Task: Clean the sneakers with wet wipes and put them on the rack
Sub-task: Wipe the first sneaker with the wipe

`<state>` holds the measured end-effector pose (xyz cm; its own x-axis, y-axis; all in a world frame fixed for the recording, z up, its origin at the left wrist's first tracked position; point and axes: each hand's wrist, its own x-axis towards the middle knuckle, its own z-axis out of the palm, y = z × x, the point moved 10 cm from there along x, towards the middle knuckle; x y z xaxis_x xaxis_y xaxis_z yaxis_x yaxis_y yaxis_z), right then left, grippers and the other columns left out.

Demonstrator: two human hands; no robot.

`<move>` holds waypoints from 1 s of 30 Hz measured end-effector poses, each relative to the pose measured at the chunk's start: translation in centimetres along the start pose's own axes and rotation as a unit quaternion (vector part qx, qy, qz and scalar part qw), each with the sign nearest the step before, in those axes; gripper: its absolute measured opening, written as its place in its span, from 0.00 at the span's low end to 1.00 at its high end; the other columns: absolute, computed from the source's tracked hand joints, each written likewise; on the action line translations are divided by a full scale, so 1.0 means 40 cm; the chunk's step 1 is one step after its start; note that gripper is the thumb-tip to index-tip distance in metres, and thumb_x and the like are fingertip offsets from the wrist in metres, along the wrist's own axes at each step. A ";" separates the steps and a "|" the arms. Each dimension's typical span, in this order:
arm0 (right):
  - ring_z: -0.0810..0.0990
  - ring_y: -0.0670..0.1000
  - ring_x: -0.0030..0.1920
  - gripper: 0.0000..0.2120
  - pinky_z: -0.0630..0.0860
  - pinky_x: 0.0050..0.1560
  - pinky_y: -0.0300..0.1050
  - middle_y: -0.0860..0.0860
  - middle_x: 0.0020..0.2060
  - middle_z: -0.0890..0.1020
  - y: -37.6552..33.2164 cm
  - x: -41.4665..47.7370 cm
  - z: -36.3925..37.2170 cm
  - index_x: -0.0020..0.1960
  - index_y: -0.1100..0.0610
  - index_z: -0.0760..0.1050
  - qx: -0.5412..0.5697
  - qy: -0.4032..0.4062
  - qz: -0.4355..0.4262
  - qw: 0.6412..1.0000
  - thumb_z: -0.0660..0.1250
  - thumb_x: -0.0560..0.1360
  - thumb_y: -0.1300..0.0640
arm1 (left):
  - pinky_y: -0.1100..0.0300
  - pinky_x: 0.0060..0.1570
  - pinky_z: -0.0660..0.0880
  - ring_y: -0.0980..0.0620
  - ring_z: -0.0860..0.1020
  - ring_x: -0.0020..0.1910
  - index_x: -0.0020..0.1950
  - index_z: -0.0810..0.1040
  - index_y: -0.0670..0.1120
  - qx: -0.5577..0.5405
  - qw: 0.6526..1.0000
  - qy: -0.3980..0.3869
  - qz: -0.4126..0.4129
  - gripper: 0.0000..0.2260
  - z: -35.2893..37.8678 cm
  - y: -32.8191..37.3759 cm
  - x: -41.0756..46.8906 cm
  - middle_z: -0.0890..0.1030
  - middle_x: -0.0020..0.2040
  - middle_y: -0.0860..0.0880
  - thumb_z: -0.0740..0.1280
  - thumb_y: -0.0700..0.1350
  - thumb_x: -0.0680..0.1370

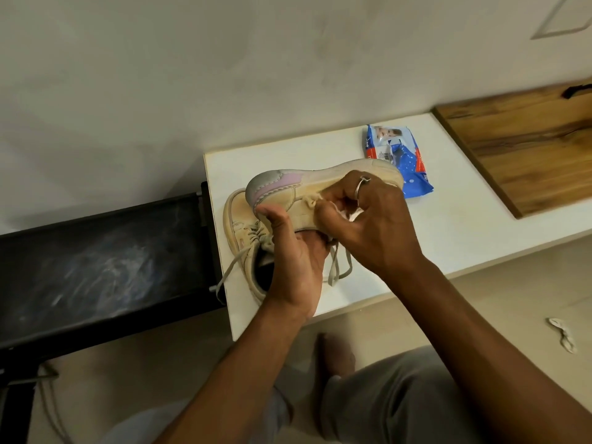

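Sneaker in left hand, wipe in right hand against it

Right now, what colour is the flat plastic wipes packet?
The packet is blue with white dots, red edging; head view.

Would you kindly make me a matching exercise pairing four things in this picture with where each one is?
1. raised sneaker
2. second sneaker
3. wipes pack
4. crumpled wipe

A. on the floor
B. on the table near the wooden board
C. gripped by the left hand
D. on the table by the black rack

Pairs: 1-C, 2-D, 3-B, 4-A
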<state>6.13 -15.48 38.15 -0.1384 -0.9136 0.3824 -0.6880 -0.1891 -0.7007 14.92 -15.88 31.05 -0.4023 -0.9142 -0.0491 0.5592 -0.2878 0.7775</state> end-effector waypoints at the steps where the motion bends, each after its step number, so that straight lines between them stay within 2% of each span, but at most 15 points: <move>1: 0.77 0.46 0.39 0.02 0.76 0.38 0.45 0.44 0.36 0.79 -0.018 -0.008 0.017 0.43 0.54 0.81 0.016 -0.027 -0.022 0.999 0.72 0.73 0.56 | 0.45 0.70 0.68 0.44 0.75 0.68 0.71 0.73 0.40 -0.005 1.000 0.000 -0.004 0.45 0.000 0.000 -0.001 0.78 0.66 0.40 0.50 0.74 0.70; 3: 0.77 0.46 0.39 0.03 0.74 0.38 0.44 0.45 0.36 0.79 -0.032 -0.016 0.029 0.43 0.56 0.82 0.021 -0.045 -0.042 0.998 0.72 0.74 0.56 | 0.47 0.67 0.70 0.45 0.76 0.66 0.66 0.77 0.41 -0.004 1.000 0.000 -0.005 0.44 0.002 0.003 -0.001 0.80 0.63 0.41 0.52 0.75 0.69; 6: 0.77 0.45 0.40 0.02 0.76 0.38 0.47 0.44 0.37 0.80 0.011 0.001 -0.015 0.44 0.54 0.82 -0.005 0.024 0.006 1.000 0.72 0.74 0.55 | 0.43 0.71 0.67 0.43 0.74 0.69 0.71 0.72 0.40 0.014 1.000 -0.006 0.011 0.42 0.007 0.009 -0.001 0.77 0.67 0.40 0.44 0.70 0.73; 7: 0.77 0.46 0.40 0.02 0.76 0.39 0.47 0.45 0.37 0.80 0.012 0.002 -0.019 0.44 0.54 0.82 -0.003 0.024 0.005 1.000 0.73 0.73 0.56 | 0.43 0.71 0.67 0.43 0.74 0.69 0.71 0.71 0.40 0.014 1.000 -0.005 0.012 0.42 0.007 0.009 -0.003 0.78 0.67 0.40 0.43 0.69 0.73; 11: 0.76 0.44 0.40 0.02 0.73 0.38 0.40 0.44 0.37 0.78 -0.028 -0.016 0.021 0.44 0.55 0.82 0.007 -0.032 -0.051 0.998 0.73 0.74 0.56 | 0.46 0.68 0.69 0.45 0.78 0.64 0.65 0.76 0.40 -0.001 1.000 0.008 -0.003 0.41 -0.003 0.002 -0.003 0.81 0.59 0.44 0.48 0.72 0.72; 14: 0.77 0.45 0.40 0.03 0.76 0.38 0.47 0.44 0.38 0.79 0.011 -0.001 -0.013 0.46 0.53 0.83 -0.017 0.025 -0.006 1.000 0.73 0.74 0.54 | 0.44 0.70 0.68 0.42 0.75 0.68 0.68 0.73 0.39 0.026 1.000 0.002 0.010 0.42 0.001 0.011 -0.002 0.79 0.64 0.40 0.45 0.70 0.72; 16: 0.76 0.44 0.40 0.03 0.76 0.38 0.45 0.43 0.38 0.79 -0.001 -0.005 -0.007 0.45 0.54 0.82 -0.004 0.012 -0.024 1.000 0.72 0.74 0.55 | 0.43 0.70 0.68 0.42 0.75 0.68 0.71 0.71 0.41 0.013 1.000 0.006 0.009 0.42 -0.001 0.010 -0.005 0.78 0.65 0.40 0.45 0.69 0.72; 19: 0.75 0.44 0.40 0.03 0.74 0.39 0.42 0.44 0.37 0.79 -0.033 -0.018 0.018 0.45 0.55 0.82 0.003 -0.022 -0.062 0.998 0.72 0.74 0.55 | 0.46 0.68 0.71 0.45 0.77 0.65 0.70 0.72 0.41 -0.003 1.000 0.015 0.004 0.41 -0.009 0.005 -0.001 0.81 0.61 0.43 0.47 0.70 0.72; 23: 0.77 0.46 0.40 0.03 0.77 0.39 0.51 0.45 0.38 0.80 0.018 -0.002 -0.017 0.46 0.54 0.83 -0.020 0.032 -0.001 0.999 0.72 0.74 0.54 | 0.41 0.72 0.65 0.42 0.73 0.70 0.74 0.68 0.39 0.020 1.000 0.004 0.013 0.44 -0.005 0.006 0.000 0.76 0.68 0.39 0.44 0.71 0.73; 27: 0.75 0.43 0.41 0.02 0.73 0.40 0.41 0.42 0.38 0.78 -0.034 -0.019 0.020 0.46 0.54 0.83 -0.007 -0.023 -0.067 0.997 0.73 0.74 0.56 | 0.45 0.69 0.69 0.45 0.77 0.66 0.71 0.71 0.38 0.000 1.000 0.013 -0.002 0.44 -0.013 -0.004 0.001 0.80 0.62 0.42 0.48 0.72 0.72; 30: 0.76 0.44 0.41 0.04 0.76 0.39 0.48 0.42 0.39 0.78 0.009 0.000 -0.018 0.47 0.53 0.83 -0.032 0.031 -0.015 0.999 0.73 0.74 0.54 | 0.41 0.71 0.66 0.41 0.73 0.70 0.74 0.67 0.38 0.016 1.000 0.009 0.012 0.45 -0.008 0.003 0.002 0.75 0.68 0.38 0.47 0.72 0.72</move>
<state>5.38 -15.28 38.33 -0.1596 -0.8837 0.4399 -0.7369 -0.1899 -0.6488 15.18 -16.10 30.93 -0.3757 -0.9259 -0.0401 0.5450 -0.2557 0.7985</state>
